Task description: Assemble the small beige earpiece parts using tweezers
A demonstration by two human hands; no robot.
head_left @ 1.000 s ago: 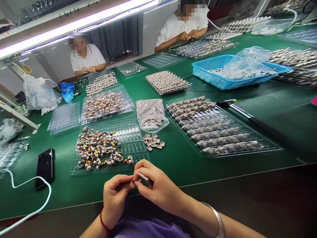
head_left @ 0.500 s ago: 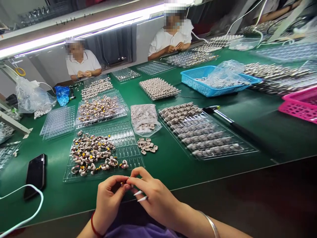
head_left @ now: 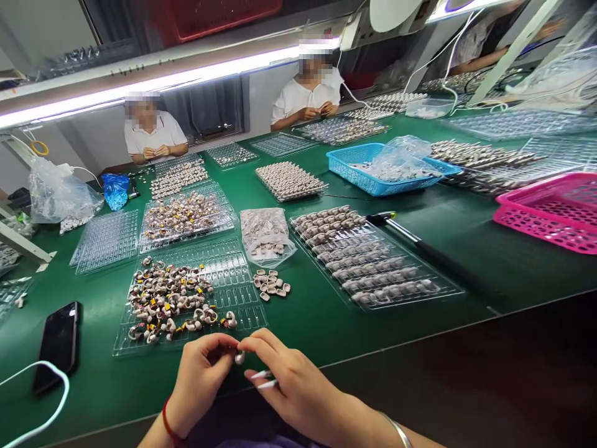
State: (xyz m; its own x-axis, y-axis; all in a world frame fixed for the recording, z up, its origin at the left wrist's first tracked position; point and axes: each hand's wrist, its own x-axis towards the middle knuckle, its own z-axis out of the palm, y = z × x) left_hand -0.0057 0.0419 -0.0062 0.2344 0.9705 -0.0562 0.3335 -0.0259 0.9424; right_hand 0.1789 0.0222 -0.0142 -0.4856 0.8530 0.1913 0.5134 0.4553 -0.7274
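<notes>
Pinching a small part over the table

The person's left hand holds the part between thumb and forefinger, the two fingers nearly closed at their tips with a rounded gap behind them. The part's pale, round end hangs below the fingertips, over the near strip of the table. The right hand brings its forefinger to the same spot, its tip at the part. Its thumb stands apart, lower down, and a tool is tucked in the hand, two white tips poking out toward the thumb. How tightly the hidden fingers grip it cannot be told.

Beyond the left hand, similar parts lie piled on a clear tray; beige caps sit just beside it.

Half a second ago, a yellow bit showed between the fingers; now the pale end does. The tool was already tucked away then. The view has shifted, too, bringing more of the pink basket into sight.
</notes>
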